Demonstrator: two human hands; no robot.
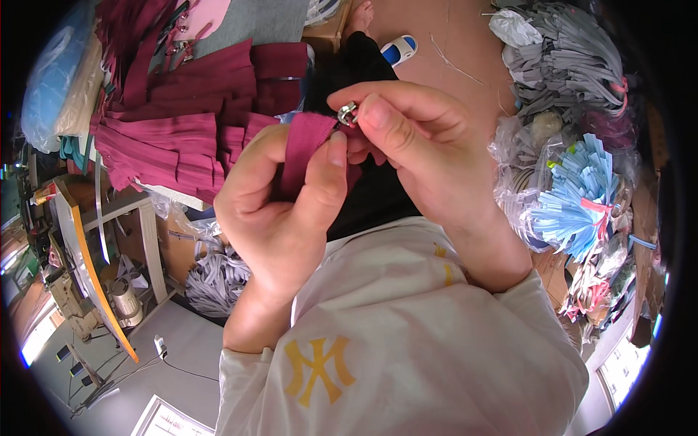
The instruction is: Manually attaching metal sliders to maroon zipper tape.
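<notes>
Close in front of my body, my left hand (280,200) is closed around a maroon zipper tape (304,149), its thumb pressed on the tape near the end. Between the thumb and fingers of my right hand (436,138) is a small silver zipper slider (347,114), right at the end of the tape. Whether the tape runs inside the slider cannot be told, as fingertips cover part of it. To the left, a thick pile of maroon zipper strips (171,145) lies spread on a table, beside several loose metal sliders (179,47) at the far side.
Bundles of grey strips (574,58) and light blue strips (578,196) lie on the right among clear plastic bags. More grey strips (218,282) sit low on the left, near an orange-edged machine table (94,269). A sandal (398,51) is on the floor ahead.
</notes>
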